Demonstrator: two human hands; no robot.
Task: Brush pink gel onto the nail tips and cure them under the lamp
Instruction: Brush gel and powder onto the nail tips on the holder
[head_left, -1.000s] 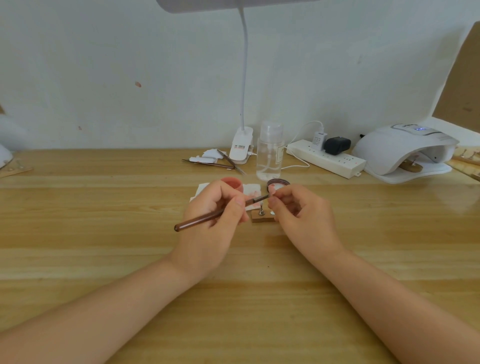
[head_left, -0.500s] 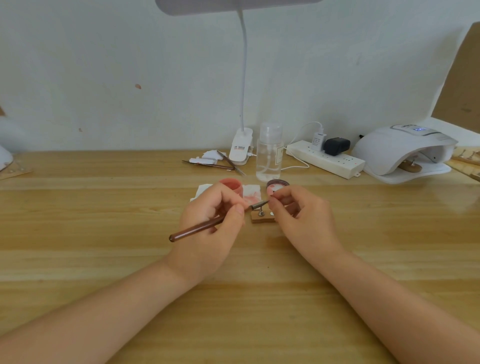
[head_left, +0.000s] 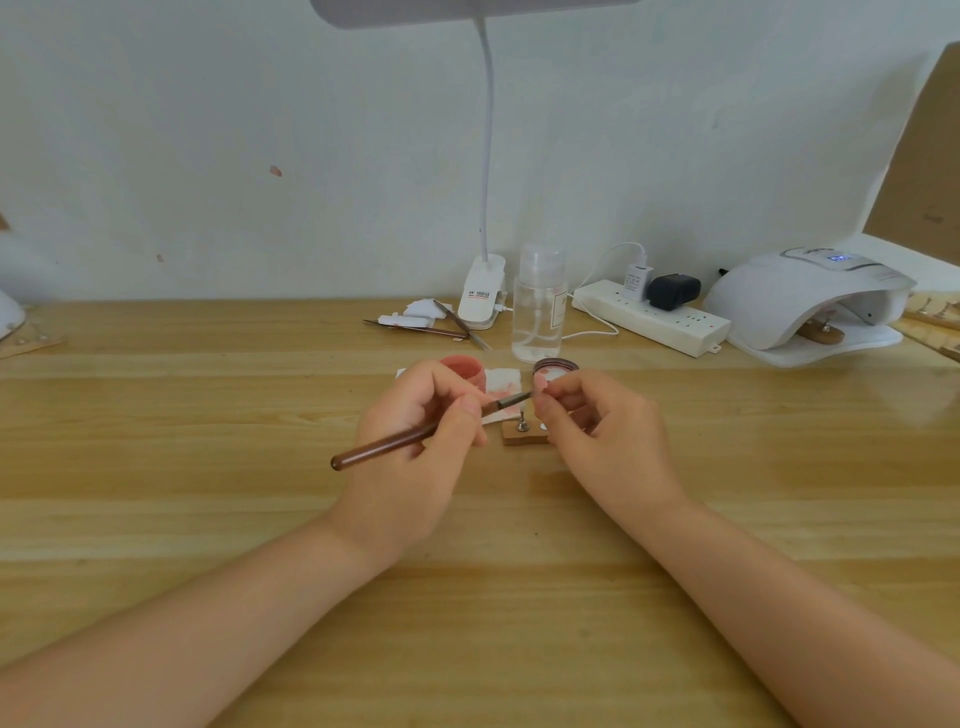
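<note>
My left hand (head_left: 415, 447) grips a brown-handled brush (head_left: 384, 446) whose tip points right and touches a pink nail tip (head_left: 540, 385). My right hand (head_left: 597, 431) pinches that nail tip between thumb and fingers. Just below them lies a small wooden stand (head_left: 522, 435) with a metal peg. A pink gel pot (head_left: 462, 369) is partly hidden behind my left hand, and its open lid (head_left: 555, 367) lies beside it. The white curing lamp (head_left: 800, 299) stands at the back right with another wooden stand inside.
A stained white wipe (head_left: 501, 384) lies under the work. Behind it are a clear bottle (head_left: 539, 306), a clip-on desk lamp (head_left: 482, 291), a power strip (head_left: 654, 318) with plugs, and tweezers and tools (head_left: 415, 327).
The brush has shifted slightly along the nail tip, its handle end dipping lower and to the left. Both hands stay in place.
</note>
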